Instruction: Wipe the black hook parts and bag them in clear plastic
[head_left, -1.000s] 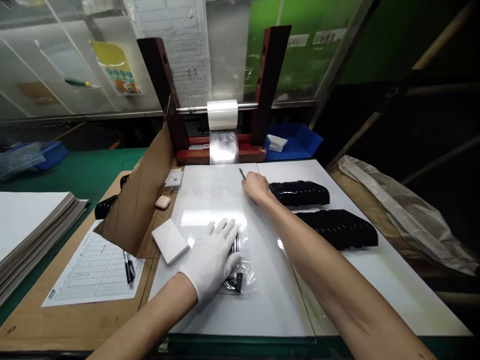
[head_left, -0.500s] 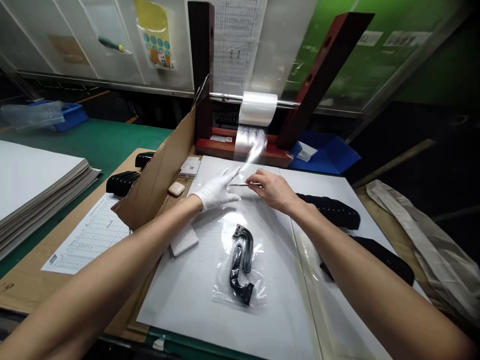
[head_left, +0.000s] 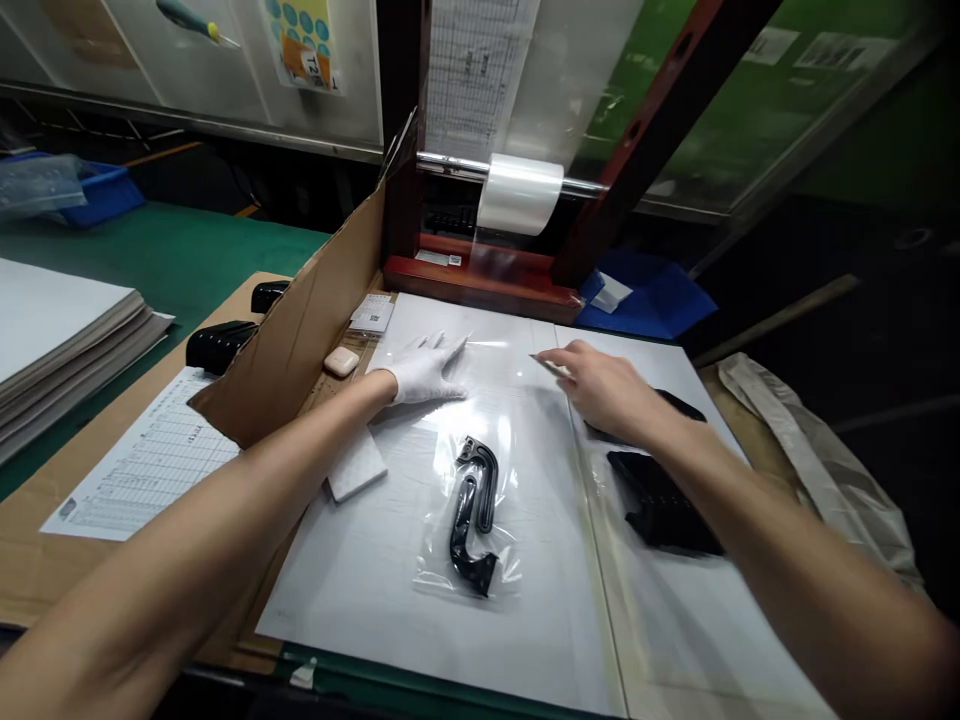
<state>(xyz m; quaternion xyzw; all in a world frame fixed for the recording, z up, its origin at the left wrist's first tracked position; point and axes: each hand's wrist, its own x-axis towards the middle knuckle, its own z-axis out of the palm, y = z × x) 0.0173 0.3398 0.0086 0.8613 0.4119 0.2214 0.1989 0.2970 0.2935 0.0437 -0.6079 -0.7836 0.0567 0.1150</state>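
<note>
My left hand, in a white glove, lies flat on the clear plastic film that covers the white board. My right hand is bare and pinches a slim metal craft knife, its tip pointing left across the film. Between and below my hands, a curved black part in a clear bag lies on the board. A white sponge block sits near my left forearm. Black ribbed parts lie to the right, partly hidden under my right forearm.
A film roll sits on a metal bar between red posts. A cardboard divider stands left of the board, beside a printed form and a stack of boards. A blue tray stands behind.
My right hand has moved right with the knife, and my left hand has shifted slightly. The view has tilted a little, and the film now appears to lie across the board.
</note>
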